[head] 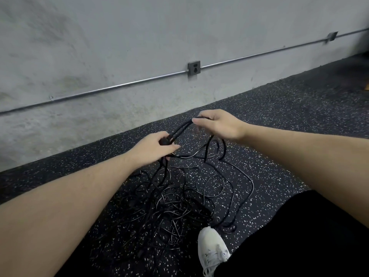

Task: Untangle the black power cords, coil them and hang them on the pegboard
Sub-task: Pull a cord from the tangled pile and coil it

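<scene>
- The person's left hand (154,145) is curled round a dark plug end and a few strands of the black power cords (171,204), while the right hand (216,123) pinches a doubled length of cord between thumb and fingers, held taut between the two hands above the floor (299,108).
- The bulk of the cords lies in a loose knotted heap on the speckled floor below the hands, toward its near edge, just beside a white shoe (212,249); a wide outer loop trails toward the right.
- Judged as early untangling: no cord is coiled yet and no pegboard is in view.
- To do this step well, the plug should stay anchored in the left hand while the right slides along one single cord, lifting it clear of the heap and feeding the plug back through any crossing rather than pulling hard, which would likely tighten the knots.
- Which of the held strands belong to one cord is probably not decidable here; black on black blurs them.
- No brand, label or readable writing shows on the cords, the shoe, or the wall outlet (194,68) on its conduit.
</scene>
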